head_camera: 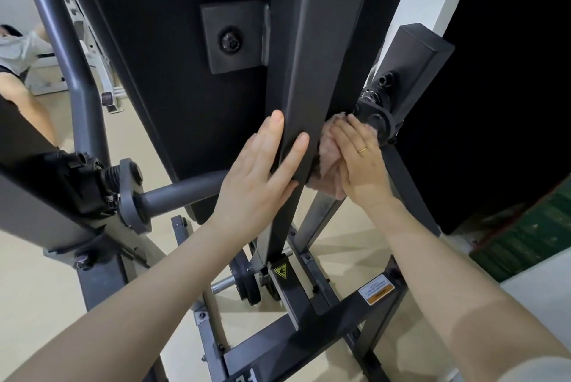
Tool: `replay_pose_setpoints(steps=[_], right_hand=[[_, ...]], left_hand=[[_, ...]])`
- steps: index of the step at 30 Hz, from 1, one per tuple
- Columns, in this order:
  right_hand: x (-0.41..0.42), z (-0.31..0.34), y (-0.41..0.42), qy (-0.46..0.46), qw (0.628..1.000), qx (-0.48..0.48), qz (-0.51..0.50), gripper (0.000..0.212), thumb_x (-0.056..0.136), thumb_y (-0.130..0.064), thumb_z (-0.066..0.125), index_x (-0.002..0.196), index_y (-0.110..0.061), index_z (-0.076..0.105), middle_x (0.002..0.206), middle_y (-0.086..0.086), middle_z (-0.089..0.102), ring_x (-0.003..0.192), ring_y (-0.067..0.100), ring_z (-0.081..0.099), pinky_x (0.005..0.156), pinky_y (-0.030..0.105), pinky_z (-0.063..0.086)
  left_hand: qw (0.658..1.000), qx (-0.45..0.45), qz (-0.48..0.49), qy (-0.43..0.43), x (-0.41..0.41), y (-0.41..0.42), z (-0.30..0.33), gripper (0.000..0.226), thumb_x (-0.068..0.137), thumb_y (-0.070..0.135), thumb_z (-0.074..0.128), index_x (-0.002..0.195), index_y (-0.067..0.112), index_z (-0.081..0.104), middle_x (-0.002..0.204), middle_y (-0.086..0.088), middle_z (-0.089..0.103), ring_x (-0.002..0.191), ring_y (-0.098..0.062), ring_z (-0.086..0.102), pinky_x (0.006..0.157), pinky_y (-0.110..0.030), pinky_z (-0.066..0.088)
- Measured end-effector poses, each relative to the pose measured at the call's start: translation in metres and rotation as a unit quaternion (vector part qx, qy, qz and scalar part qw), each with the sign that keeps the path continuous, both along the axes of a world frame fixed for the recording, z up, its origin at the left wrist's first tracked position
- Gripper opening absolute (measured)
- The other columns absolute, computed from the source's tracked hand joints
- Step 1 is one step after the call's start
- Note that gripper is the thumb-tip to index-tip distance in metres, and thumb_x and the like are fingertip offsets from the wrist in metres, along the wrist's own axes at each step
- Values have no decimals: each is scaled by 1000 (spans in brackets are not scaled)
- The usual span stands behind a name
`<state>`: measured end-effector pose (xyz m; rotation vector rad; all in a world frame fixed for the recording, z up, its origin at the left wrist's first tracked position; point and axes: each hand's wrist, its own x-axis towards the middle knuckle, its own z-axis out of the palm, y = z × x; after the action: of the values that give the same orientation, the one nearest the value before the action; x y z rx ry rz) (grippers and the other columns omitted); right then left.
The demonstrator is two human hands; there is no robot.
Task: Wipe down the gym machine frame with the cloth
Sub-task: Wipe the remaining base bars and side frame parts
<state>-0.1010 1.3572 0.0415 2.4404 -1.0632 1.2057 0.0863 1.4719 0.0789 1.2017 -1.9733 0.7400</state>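
The wiping is under way on the machine's central frame post (pixel 304 79), a dark square tube that slopes down toward the floor base. The left hand (pixel 262 171) lies flat against the post's left face, fingers straight and spread, steadying rather than gripping anything. The right hand (pixel 360 162) presses a pinkish cloth (pixel 329 165) against the post's right side, fingers laid over the bunched fabric, so the cloth sits between the palm and the metal, just below a black pivot hub (pixel 375 122). How firmly the fingers curl into the cloth I cannot tell for certain; they look fairly straight, pressing more than pinching.

The next move probably calls for sliding the cloth along the post, down toward the base crossbar (pixel 309 335) or up past the hub, with the left hand bracing.

Several things crowd the path. The hub and the short square arm (pixel 414 60) above it sit touching the cloth's upper edge, so an upward stroke must work around bolts and corners. A black back pad (pixel 173 66) stands close behind the post on the left. Below hang a weight plate (pixel 247 282) and a yellow warning sticker (pixel 281 272). A round grey bar (pixel 182 194) juts out at left, near the left wrist. A person (pixel 18 51) exercises far off, well apart.
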Motion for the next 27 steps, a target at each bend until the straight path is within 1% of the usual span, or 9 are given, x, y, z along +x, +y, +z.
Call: replay_pose_setpoints(steps=[4, 6, 8, 11, 13, 16, 20, 24, 27], right_hand=[[5, -1, -1, -105, 982, 100, -123, 63, 74, 17, 64, 134, 4, 48, 142, 19, 45, 135, 36, 35, 111, 48, 30], [16, -1, 3, -150, 969, 96, -173, 47, 87, 4, 56, 134, 2, 48, 146, 16, 40, 135, 38, 36, 109, 50, 33], [30, 1, 19, -195, 972, 83, -104, 40, 91, -11, 54, 127, 7, 50, 147, 22, 37, 137, 39, 33, 114, 43, 21], [36, -13, 42, 13, 999, 43, 12, 58, 80, 3, 58, 136, 4, 42, 146, 20, 38, 139, 31, 27, 120, 32, 7], [22, -10, 30, -17, 997, 77, 11, 50, 87, 4, 49, 137, 3, 43, 144, 22, 40, 137, 30, 28, 119, 26, 10], [8, 6, 4, -110, 976, 149, -118, 50, 86, 9, 54, 135, 3, 46, 143, 20, 43, 139, 36, 29, 117, 43, 20], [41, 5, 30, -53, 976, 133, -163, 48, 89, -5, 50, 136, -1, 47, 144, 18, 43, 139, 36, 31, 114, 49, 14], [59, 7, 61, -63, 987, 129, -76, 44, 84, 13, 51, 128, 9, 52, 134, 26, 50, 128, 41, 45, 113, 35, 18], [64, 23, 89, -251, 937, 210, -125, 41, 92, 7, 43, 128, -6, 57, 121, 3, 59, 117, 13, 52, 102, 16, 34]], left_hand=[[1000, 6, 9, -1, 0, 2, 0, 76, 74, 7, 76, 135, 6, 31, 140, -25, 18, 128, -39, 26, 99, -47, 32], [1000, 14, 14, -4, 0, 3, 1, 77, 74, 7, 76, 135, 7, 30, 140, -25, 17, 129, -39, 26, 100, -46, 32], [1000, 16, 14, 1, 0, 3, 1, 77, 73, 6, 76, 135, 6, 30, 140, -25, 17, 129, -39, 26, 100, -46, 32], [1000, 28, 9, 6, 1, 5, 2, 74, 75, 3, 74, 135, 5, 30, 140, -25, 17, 130, -39, 25, 102, -46, 31], [999, 38, 4, 6, 2, 7, 3, 74, 76, 0, 73, 136, 5, 31, 141, -26, 17, 131, -39, 26, 104, -44, 31], [998, 67, 0, -9, 10, 13, 8, 77, 75, -4, 72, 138, 6, 30, 144, -26, 19, 132, -38, 27, 106, -43, 27], [993, 109, 3, -48, 23, 26, 13, 75, 74, -4, 74, 140, 4, 39, 144, -25, 36, 134, -38, 34, 108, -42, 27], [985, 151, -2, -78, 31, 42, 19, 70, 74, 2, 77, 136, 1, 45, 143, -18, 42, 133, -34, 40, 108, -42, 31], [981, 176, -26, -81, 42, 59, 24, 68, 72, 4, 77, 134, 1, 49, 135, -15, 53, 130, -34, 44, 105, -43, 37]])
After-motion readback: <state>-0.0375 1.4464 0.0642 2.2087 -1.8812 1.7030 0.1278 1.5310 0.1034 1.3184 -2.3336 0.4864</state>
